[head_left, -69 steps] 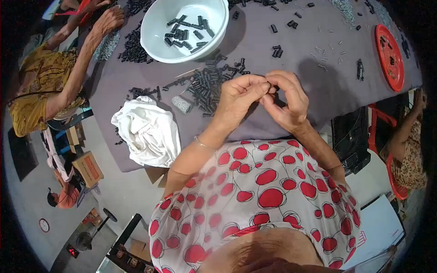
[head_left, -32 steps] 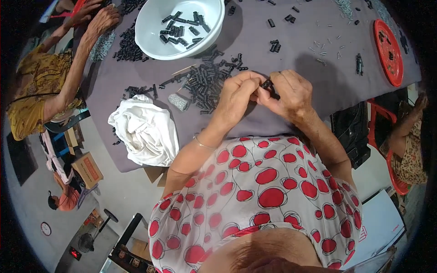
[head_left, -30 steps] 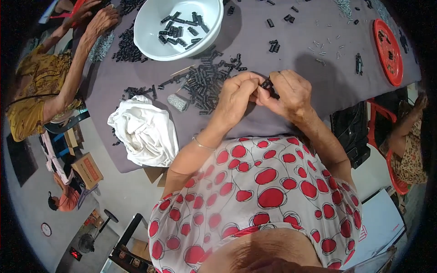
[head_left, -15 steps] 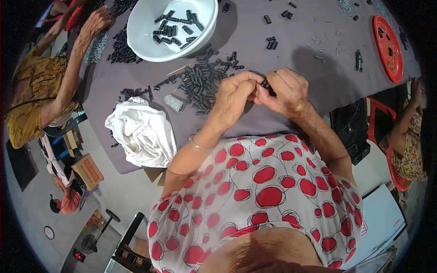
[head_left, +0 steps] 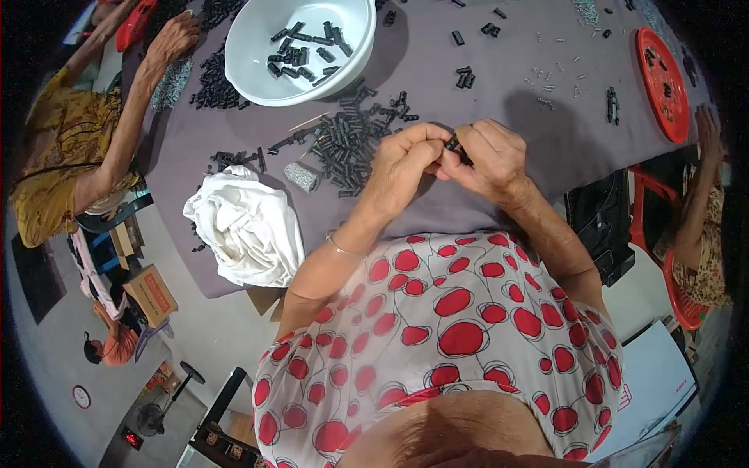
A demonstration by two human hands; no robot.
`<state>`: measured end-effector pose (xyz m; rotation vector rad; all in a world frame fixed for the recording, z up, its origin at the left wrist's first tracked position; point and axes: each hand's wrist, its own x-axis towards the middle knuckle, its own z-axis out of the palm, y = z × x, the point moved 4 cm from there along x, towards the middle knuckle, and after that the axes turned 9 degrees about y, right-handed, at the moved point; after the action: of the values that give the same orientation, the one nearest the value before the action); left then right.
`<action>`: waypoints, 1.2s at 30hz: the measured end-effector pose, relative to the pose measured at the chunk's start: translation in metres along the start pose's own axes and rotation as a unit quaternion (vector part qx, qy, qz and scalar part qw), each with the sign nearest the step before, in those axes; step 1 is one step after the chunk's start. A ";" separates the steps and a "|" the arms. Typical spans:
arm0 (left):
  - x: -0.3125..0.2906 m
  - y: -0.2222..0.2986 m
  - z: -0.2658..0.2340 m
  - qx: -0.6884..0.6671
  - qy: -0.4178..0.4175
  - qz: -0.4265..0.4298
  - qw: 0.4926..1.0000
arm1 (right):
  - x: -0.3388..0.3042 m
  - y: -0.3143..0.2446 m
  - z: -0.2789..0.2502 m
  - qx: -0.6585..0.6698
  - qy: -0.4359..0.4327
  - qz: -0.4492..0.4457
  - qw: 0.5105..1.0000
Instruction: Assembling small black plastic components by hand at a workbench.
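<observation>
"Hands, quick?"
"Right hand (head_left: pixel 491 160) gripping a small black part (head_left: pixel 456 146); left hand (head_left: pixel 402 168) pinched narrow on its end. Fingers hide most of it."
"Where?"
"Over the table (head_left: pixel 507 66), near its front edge."
"Around?"
"Black pile (head_left: pixel 347 148) just left, white cloth (head_left: pixel 246 226) at the front-left corner, red plate (head_left: pixel 676 128) by the right edge."

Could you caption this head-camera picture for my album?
Left hand and right hand holding a small black part near piled black pieces and a white bowl.
</observation>
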<state>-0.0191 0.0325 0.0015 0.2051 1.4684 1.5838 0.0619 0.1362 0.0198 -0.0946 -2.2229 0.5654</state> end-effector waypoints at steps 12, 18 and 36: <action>0.001 -0.003 0.000 -0.017 -0.071 0.026 0.997 | 0.004 -0.005 -0.008 0.065 -0.058 0.049 0.995; 0.000 -0.006 -0.001 -0.049 -0.085 0.004 0.995 | 0.017 0.003 -0.026 0.252 -0.163 0.197 0.933; -0.010 -0.010 0.007 0.069 -0.092 0.119 0.986 | 0.065 0.000 -0.030 0.398 -0.129 0.347 0.839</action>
<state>-0.0044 0.0290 -0.0005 0.6117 1.4491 1.6033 0.0412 0.1637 0.0827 -0.4145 -1.9675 1.9558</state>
